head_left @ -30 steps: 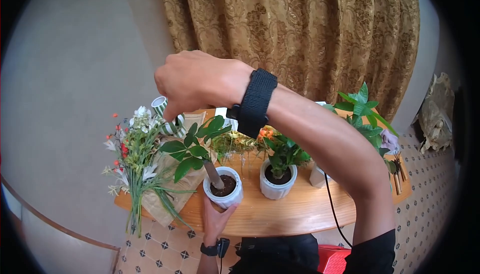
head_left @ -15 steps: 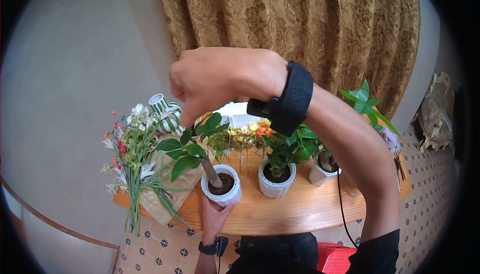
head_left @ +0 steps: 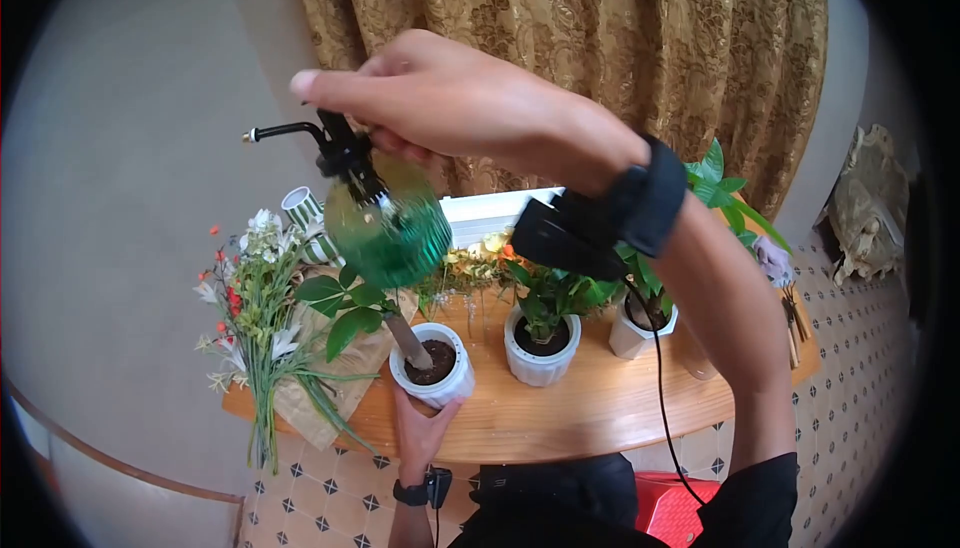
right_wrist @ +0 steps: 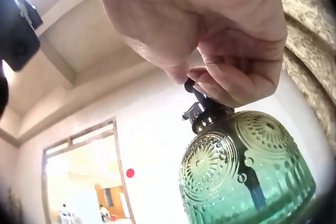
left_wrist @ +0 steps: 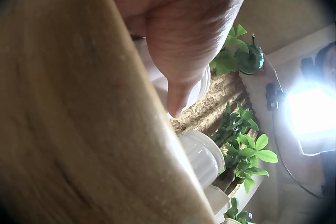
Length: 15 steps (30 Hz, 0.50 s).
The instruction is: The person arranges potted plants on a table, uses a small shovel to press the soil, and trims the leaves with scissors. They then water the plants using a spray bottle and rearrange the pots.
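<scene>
My right hand (head_left: pixel 465 98) holds a green glass spray bottle (head_left: pixel 390 238) up in the air by its black pump head. In the right wrist view, curled fingers close round the top of the ribbed bottle (right_wrist: pixel 247 171), which has liquid inside. Below it in the head view is a leafy potted plant (head_left: pixel 355 330) with a thick stem; the bottle hides some leaves. My left hand (head_left: pixel 422 433) grips the base of its white pot (head_left: pixel 456 386) at the table's front edge. The left wrist view shows the thumb (left_wrist: pixel 179 98) along the pot's side.
More white-potted plants (head_left: pixel 542 358) stand to the right on the wooden table (head_left: pixel 560 433). Cut flowers (head_left: pixel 262 318) lie on brown paper at left, near a green-striped vase (head_left: pixel 300 206). Small garden tools (head_left: pixel 795 333) lie at the right end. A cable (head_left: pixel 665 408) hangs from the right wrist.
My right hand has risen and shifted right, and the spray bottle, hidden behind it before, has come into view. The left hand keeps its grip on the pot.
</scene>
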Each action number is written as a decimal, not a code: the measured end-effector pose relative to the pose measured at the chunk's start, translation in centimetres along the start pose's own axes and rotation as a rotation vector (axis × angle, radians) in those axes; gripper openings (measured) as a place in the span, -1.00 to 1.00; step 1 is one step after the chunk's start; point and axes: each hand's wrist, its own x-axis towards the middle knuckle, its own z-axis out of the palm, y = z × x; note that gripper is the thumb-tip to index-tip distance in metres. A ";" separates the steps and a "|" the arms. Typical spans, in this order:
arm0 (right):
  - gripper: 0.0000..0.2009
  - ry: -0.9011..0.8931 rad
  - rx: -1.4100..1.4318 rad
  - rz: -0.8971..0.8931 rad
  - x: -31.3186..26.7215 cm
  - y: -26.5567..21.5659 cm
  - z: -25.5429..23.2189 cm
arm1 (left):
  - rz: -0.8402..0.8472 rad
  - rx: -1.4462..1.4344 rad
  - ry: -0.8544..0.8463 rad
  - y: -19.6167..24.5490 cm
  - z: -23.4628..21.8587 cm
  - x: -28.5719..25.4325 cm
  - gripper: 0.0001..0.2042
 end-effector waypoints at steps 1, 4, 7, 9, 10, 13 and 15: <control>-0.37 -0.040 0.171 0.078 -1.2 0.0 -0.2 | -0.010 -0.001 0.001 -0.1 0.0 0.0 -0.03; -0.39 -0.101 0.325 0.153 -4.7 -0.7 -0.7 | 0.037 0.058 0.039 0.5 0.1 0.0 -0.02; -0.40 -0.228 0.235 0.250 -7.3 -1.0 -1.2 | 0.041 -0.077 -0.007 0.7 0.2 0.8 0.00; -0.45 -0.281 0.176 0.220 -8.8 -0.1 0.3 | 0.052 -0.041 0.004 1.5 0.1 1.0 -0.01; -0.49 -0.267 0.084 0.168 -9.6 -0.1 1.3 | 0.061 -0.017 0.020 1.8 0.4 0.9 -0.03; -0.57 -0.310 -0.300 0.004 -11.5 0.6 4.9 | -0.161 -0.242 -0.128 0.3 0.0 1.0 0.04; -0.60 -0.309 -0.336 -0.038 -11.9 0.6 6.8 | -0.031 -0.056 -0.077 -0.5 -0.2 1.0 0.04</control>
